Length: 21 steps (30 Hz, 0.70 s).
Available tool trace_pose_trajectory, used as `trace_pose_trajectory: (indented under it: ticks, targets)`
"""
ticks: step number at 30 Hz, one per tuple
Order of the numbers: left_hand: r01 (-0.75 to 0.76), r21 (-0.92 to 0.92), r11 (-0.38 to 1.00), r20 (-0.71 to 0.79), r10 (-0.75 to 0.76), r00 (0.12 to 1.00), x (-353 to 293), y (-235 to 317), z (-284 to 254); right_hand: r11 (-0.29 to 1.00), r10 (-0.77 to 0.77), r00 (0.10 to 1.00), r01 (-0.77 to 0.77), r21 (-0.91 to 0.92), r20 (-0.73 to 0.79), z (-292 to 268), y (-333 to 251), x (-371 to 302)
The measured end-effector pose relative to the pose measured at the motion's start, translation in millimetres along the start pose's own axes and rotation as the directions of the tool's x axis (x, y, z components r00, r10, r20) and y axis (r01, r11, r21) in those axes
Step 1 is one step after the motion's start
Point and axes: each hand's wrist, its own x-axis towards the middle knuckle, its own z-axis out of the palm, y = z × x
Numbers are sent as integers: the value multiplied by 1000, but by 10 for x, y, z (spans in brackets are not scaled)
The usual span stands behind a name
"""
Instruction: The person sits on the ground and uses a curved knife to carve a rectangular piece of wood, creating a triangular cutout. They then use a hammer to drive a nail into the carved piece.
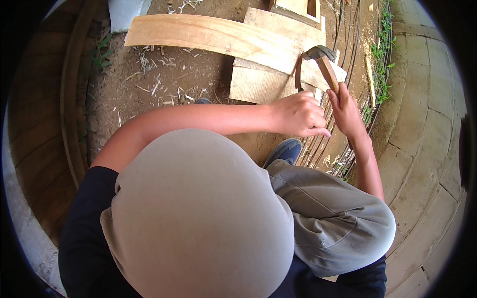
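Note:
My right hand (348,113) is wrapped round the wooden handle of a hammer (328,72). Its dark metal head lies over the right part of a long pale plank (213,36). Close to the head is the far end of a dark, curved, blade-like tool (298,73), standing against the plank; whether they touch I cannot tell. My left hand (298,114) makes a fist at the near end of this tool, its grip hidden by the fingers. The plank lies crosswise on wider pale boards (253,83).
Wood shavings (156,84) litter the brown dirt ground. A wooden box-like piece (298,9) is at the far edge. Thin dark rods (354,35) run along the right, beside green weeds (383,49) and a paved strip (417,99). My shoe (284,150) and bent knees are close below the hands.

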Motion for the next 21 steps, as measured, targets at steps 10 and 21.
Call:
trace_pose_trajectory:
  ticks: [10, 21]
  targets:
    - [50, 17, 999, -20, -50, 999, 151, 48, -61, 998, -66, 998, 66, 1, 21, -87, -6, 82]
    - [89, -48, 995, -47, -92, 995, 235, 41, -126, 997, -79, 992, 79, -2, -96, -14, 43, 38]
